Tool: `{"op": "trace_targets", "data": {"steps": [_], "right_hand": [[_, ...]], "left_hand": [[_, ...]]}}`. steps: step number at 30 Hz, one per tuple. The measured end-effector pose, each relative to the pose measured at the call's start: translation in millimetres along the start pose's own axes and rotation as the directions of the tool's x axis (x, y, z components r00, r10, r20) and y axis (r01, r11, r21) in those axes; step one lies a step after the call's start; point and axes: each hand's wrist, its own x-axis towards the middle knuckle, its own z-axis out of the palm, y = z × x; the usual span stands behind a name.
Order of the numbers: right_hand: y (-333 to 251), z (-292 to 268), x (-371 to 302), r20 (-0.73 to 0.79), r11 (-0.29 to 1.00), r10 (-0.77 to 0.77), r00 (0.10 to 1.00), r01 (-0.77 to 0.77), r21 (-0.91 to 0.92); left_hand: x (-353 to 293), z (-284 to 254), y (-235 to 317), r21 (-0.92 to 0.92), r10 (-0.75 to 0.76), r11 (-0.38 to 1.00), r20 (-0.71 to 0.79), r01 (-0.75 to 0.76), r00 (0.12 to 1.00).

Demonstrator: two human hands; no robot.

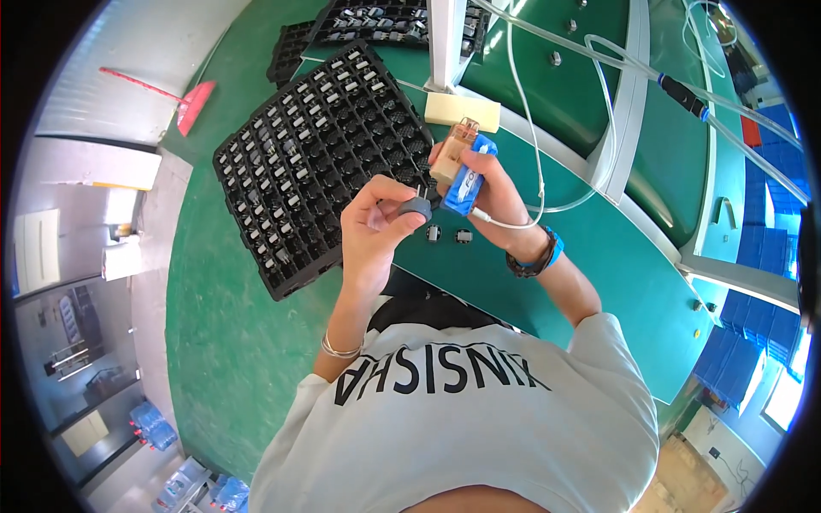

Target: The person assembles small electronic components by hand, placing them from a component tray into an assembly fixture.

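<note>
Between the thumb and fingers of my left hand [373, 224] is a small dark grey part [416, 207] with thin metal pins standing up from it. My right hand [499, 195] is closed around a handheld block-shaped device [467, 181], blue along one side and tan with a clear amber end on the other. A thin white tube [505, 224] runs from its lower end. The two hands are close together, with the grey part just left of the device. Below them, two small black-and-silver parts [434, 233] rest on the green table [547, 256].
Left of my hands lies a large black pocketed tray [295, 286], many pockets holding small metallic parts. More black trays [295, 53] are at the back. A yellow block [462, 112] sits beside a white post [445, 43]. Clear hoses [590, 53] hang at the right.
</note>
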Motion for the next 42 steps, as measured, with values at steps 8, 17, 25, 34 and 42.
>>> {"op": "trace_targets", "data": {"steps": [8,17,25,34,42], "right_hand": [[3.0,7.5,-6.6,0.008,1.0,0.01,1.0,-0.009,-0.024],[10.0,5.7,-13.1,0.072,0.997,0.069,0.995,-0.067,-0.027],[11.0,1.2,-13.3,0.094,0.991,0.118,0.989,-0.112,-0.069],[-19.7,-76.0,57.3,0.059,0.698,-0.521,0.852,0.465,-0.544],[-19.5,-87.7,88.2,0.194,-0.012,-0.618,0.762,0.238,-0.971]], "left_hand": [[-1.9,10.4,-4.5,-0.034,0.14,0.989,-0.057,-0.142,0.988],[-5.0,13.6,-16.4,0.052,0.238,0.971,-0.064,-0.235,0.969],[3.8,12.1,-17.6,0.265,0.312,0.906,0.105,-0.329,0.944],[1.2,-5.6,-15.1,0.257,0.224,0.95,-0.163,-0.178,0.961],[-4.7,-9.1,-16.9,0.259,0.134,0.962,-0.189,-0.082,0.973]]}}
